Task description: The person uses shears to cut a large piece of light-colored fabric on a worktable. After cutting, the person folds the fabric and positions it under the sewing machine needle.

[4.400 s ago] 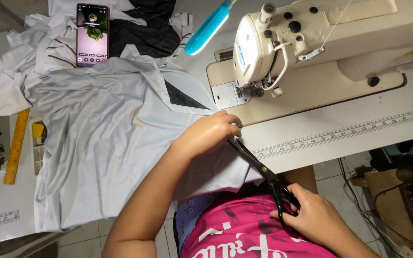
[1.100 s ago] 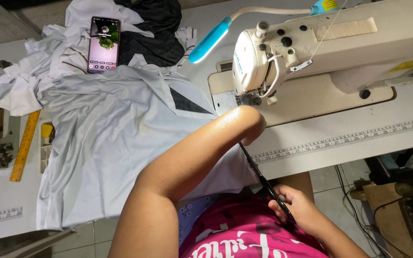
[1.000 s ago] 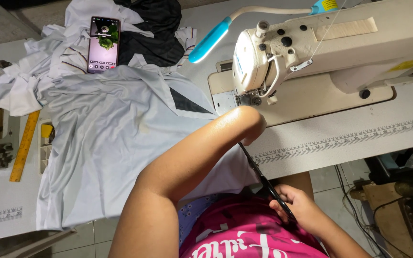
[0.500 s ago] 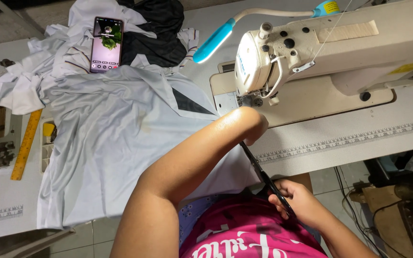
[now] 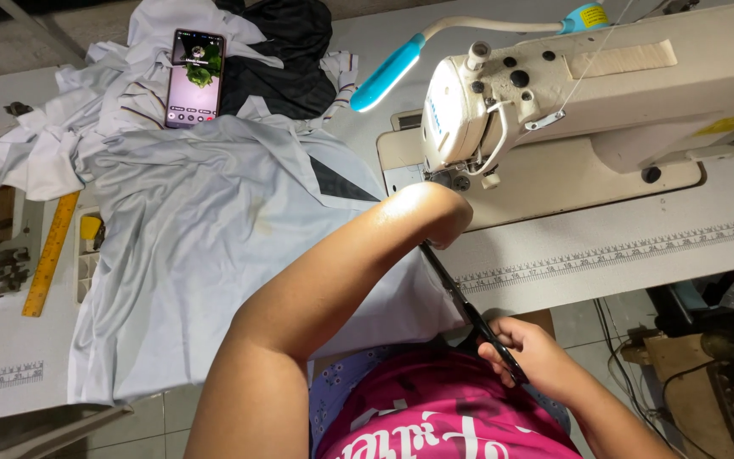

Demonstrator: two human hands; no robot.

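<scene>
Right hand, near right, closed through the handles of black scissors; blades angled far-left, tips hidden under the left forearm. Left hand hidden beneath its own bent wrist, just in front of the sewing machine head; open or closed: cannot tell. Grey fabric spread over the left half of the table, near edge hanging off toward the lap, one corner running under the left arm to the blades. Judged thin, light and limp: likely to slide and bunch, best pinched at an edge or seam close to the cut and held taut. Scissors rigid, sharp; held by the handle loops only. Phone on heaped cloth, far left; yellow ruler at left edge; blue lamp beside the machine.
</scene>
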